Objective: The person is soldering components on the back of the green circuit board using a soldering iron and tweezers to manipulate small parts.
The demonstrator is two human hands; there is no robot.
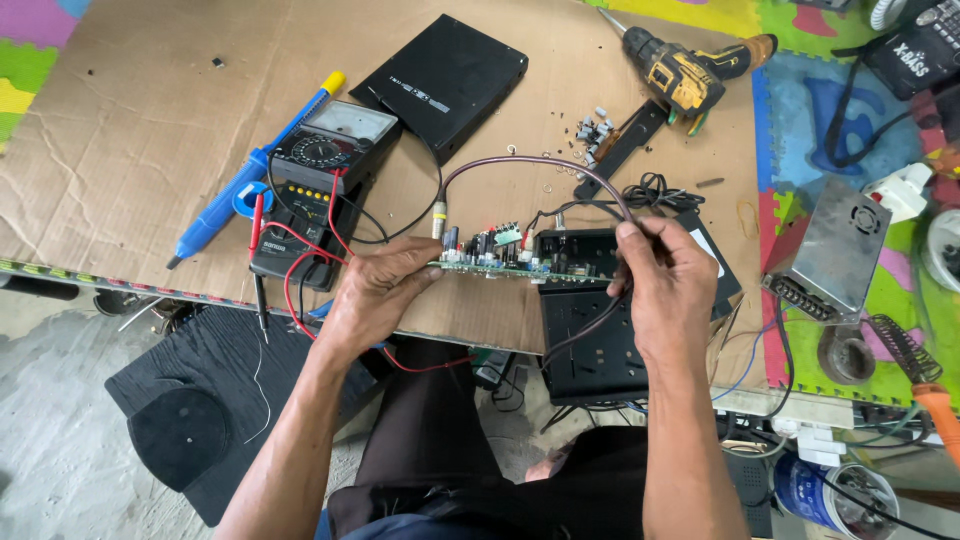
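Note:
A green circuit board (490,262) with capacitors stands edge-on above the cardboard sheet (140,150). My left hand (375,290) grips the board's left end. My right hand (668,285) is closed on a dark cable (540,162) that arcs from a metal plug (438,218) near the board over to my fingers and runs on down. A black perforated metal chassis (590,340) lies under and in front of my right hand.
An analog multimeter (325,150) with red and black leads rests on a second meter (290,245). A blue desoldering pump (250,170), black flat box (445,80), yellow cordless drill (690,70), loose capacitors (592,130), metal power supply (835,250) and orange-handled soldering iron (925,385) surround me.

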